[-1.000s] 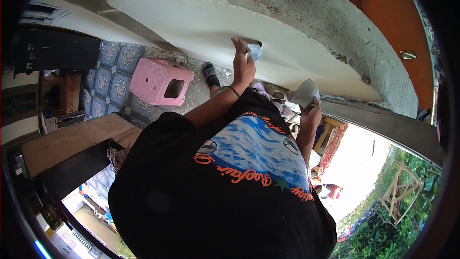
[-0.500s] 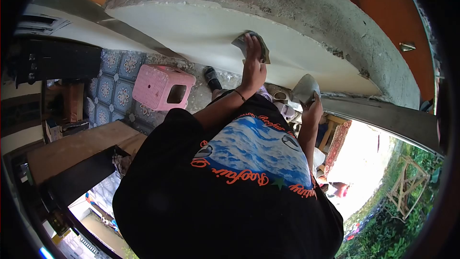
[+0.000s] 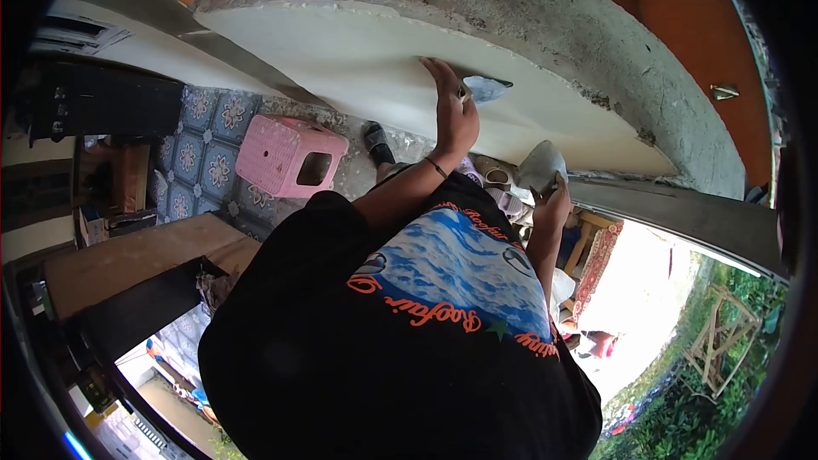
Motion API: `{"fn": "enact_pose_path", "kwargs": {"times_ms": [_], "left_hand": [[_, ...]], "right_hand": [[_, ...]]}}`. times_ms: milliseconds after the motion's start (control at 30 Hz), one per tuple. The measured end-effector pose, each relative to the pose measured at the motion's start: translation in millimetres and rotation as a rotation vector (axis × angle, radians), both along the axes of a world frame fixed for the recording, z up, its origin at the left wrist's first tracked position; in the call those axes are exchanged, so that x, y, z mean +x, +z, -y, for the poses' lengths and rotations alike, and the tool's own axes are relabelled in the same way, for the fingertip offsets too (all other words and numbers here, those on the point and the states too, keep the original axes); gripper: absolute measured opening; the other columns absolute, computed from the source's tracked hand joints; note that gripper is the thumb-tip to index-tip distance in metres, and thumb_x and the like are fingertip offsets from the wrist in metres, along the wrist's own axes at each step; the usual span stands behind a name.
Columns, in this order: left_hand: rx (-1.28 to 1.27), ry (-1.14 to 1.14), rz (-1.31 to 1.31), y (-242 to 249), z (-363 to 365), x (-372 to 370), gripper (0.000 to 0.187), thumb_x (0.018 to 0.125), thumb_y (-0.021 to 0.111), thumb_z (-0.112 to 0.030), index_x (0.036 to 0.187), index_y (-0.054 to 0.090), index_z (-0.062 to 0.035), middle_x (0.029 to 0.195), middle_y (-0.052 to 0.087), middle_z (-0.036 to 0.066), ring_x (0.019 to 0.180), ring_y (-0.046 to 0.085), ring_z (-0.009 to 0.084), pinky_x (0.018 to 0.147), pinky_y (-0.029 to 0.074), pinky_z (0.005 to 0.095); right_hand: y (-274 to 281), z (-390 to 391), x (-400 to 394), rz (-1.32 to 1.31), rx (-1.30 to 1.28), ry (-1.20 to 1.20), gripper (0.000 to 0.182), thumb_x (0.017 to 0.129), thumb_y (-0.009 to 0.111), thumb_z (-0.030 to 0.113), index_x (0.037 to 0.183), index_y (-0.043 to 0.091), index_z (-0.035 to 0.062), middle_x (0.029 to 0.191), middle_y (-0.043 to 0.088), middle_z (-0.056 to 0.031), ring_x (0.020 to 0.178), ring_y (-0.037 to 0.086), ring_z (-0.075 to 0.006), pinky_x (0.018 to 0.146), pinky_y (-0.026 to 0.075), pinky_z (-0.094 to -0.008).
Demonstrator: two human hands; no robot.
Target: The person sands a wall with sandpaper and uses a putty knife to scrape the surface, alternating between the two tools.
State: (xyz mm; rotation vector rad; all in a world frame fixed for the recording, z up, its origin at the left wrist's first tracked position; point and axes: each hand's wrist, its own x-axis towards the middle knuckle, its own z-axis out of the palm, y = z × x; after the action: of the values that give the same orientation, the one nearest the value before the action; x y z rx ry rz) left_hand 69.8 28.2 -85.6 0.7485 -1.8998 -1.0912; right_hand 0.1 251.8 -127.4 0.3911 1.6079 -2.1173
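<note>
**Blade out to the right of my left hand, flat on the wall**

My left hand [image 3: 456, 115] is closed around the handle of the putty knife [image 3: 487, 85], fingers stretched up along the cream wall [image 3: 341, 51]. The grey blade sticks out sideways from the thumb side, pointing right. Its long axis runs roughly level, along the wall, and its far edge lies close under the strip of bare grey render [image 3: 545, 8] above.

This hand is the one at the wall. My right hand [image 3: 552, 196] hangs lower and nearer my chest, off to the right, and is closed on a second blade [image 3: 538, 166] that points up towards the knife. The two are near but apart.

Far off to my left a pink stool [image 3: 290, 149] stands on the floor.
</note>
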Motion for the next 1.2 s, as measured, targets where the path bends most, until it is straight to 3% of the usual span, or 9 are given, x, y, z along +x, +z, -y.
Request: {"fn": "enact_pose_path", "kwargs": {"times_ms": [100,233,333,533,767,900,1067,1133,1200], "left_hand": [[0.354,0.098,-0.045,-50.6,29.4,29.3,0.064,0.079,0.038,0.005,0.138,0.014,0.0078,0.143,0.006,0.033,0.135,0.011,0.0383,0.109,0.018,0.0359],[0.561,0.745,-0.149,-92.2,141.9,98.7,0.040,0.079,0.034,0.001,0.117,0.045,0.0060,0.106,0.057,0.018,0.087,0.062,0.0294,0.072,0.055,0.0353],[0.487,0.624,-0.465,-25.3,133.8,67.7,0.051,0.078,0.035,0.001,0.129,0.031,0.0098,0.123,0.047,0.025,0.107,0.055,0.0320,0.090,0.047,0.0379],[-0.185,0.048,0.048,-8.8,28.4,12.4,0.078,0.071,0.043,0.008,0.139,0.005,0.0076,0.144,-0.005,0.031,0.134,0.003,0.0452,0.111,0.013,0.0413],[0.373,0.473,-0.329,-23.8,94.5,61.3,0.064,0.082,0.034,0.003,0.136,0.001,0.0138,0.143,0.007,0.033,0.137,0.008,0.0340,0.112,0.007,0.0320],[-0.046,0.410,-0.111,27.7,69.9,1.8,0.070,0.079,0.037,0.005,0.138,0.000,0.0101,0.144,0.008,0.032,0.137,0.010,0.0359,0.111,0.011,0.0349],[-0.087,-0.163,0.092,-6.9,10.0,33.0,0.069,0.078,0.039,0.010,0.139,0.006,0.0089,0.143,0.000,0.033,0.134,0.006,0.0427,0.110,0.016,0.0397],[0.109,-0.103,0.129,-21.5,14.0,55.0,0.066,0.079,0.040,0.008,0.138,0.012,0.0082,0.143,0.001,0.033,0.133,0.016,0.0410,0.106,0.026,0.0383],[0.467,0.254,0.037,-83.9,62.9,71.0,0.063,0.081,0.036,-0.002,0.141,0.019,-0.0022,0.127,0.048,0.019,0.085,0.060,0.0262,0.075,0.047,0.0347]], "right_hand": [[-33.4,-19.3,-10.4,-0.108,-0.022,-0.015,0.057,0.062,0.077,-0.001,0.113,0.052,-0.0049,0.098,0.061,-0.0191,0.090,0.061,-0.0273,0.080,0.049,-0.0341],[-61.6,-46.3,-17.1,-0.145,0.090,-0.019,0.039,0.082,0.063,0.019,0.113,0.053,-0.0030,0.106,0.057,-0.0126,0.101,0.057,-0.0277,0.079,0.050,-0.0323],[-5.2,-28.4,4.1,0.015,0.076,-0.157,0.034,0.091,0.048,0.019,0.117,0.052,-0.0026,0.108,0.055,-0.0119,0.094,0.056,-0.0182,0.075,0.051,-0.0293],[-43.2,-14.4,-30.5,0.133,0.001,-0.111,0.036,0.090,0.049,0.022,0.118,0.050,-0.0011,0.113,0.053,-0.0120,0.101,0.055,-0.0226,0.078,0.051,-0.0354],[-48.0,-14.0,-32.5,-0.028,-0.034,0.020,0.036,0.091,0.049,0.022,0.120,0.046,0.0001,0.116,0.050,-0.0112,0.105,0.053,-0.0237,0.081,0.051,-0.0404],[-63.6,-33.7,-17.7,-0.910,0.819,0.477,0.041,0.085,0.056,0.010,0.122,0.045,-0.0032,0.111,0.055,-0.0140,0.099,0.056,-0.0235,0.077,0.052,-0.0380],[-70.1,-33.9,-20.9,0.054,-0.150,-0.075,0.048,0.068,0.062,-0.011,0.113,0.049,-0.0082,0.099,0.060,-0.0217,0.092,0.061,-0.0272,0.079,0.050,-0.0326],[-71.5,-39.7,-19.0,-0.964,0.926,0.426,0.044,0.079,0.063,0.005,0.119,0.047,-0.0019,0.106,0.056,-0.0131,0.097,0.057,-0.0218,0.075,0.051,-0.0341],[-57.4,-33.8,-18.4,-0.823,0.915,0.410,0.046,0.077,0.064,0.001,0.120,0.047,-0.0018,0.107,0.055,-0.0128,0.097,0.057,-0.0219,0.076,0.052,-0.0349]]}}
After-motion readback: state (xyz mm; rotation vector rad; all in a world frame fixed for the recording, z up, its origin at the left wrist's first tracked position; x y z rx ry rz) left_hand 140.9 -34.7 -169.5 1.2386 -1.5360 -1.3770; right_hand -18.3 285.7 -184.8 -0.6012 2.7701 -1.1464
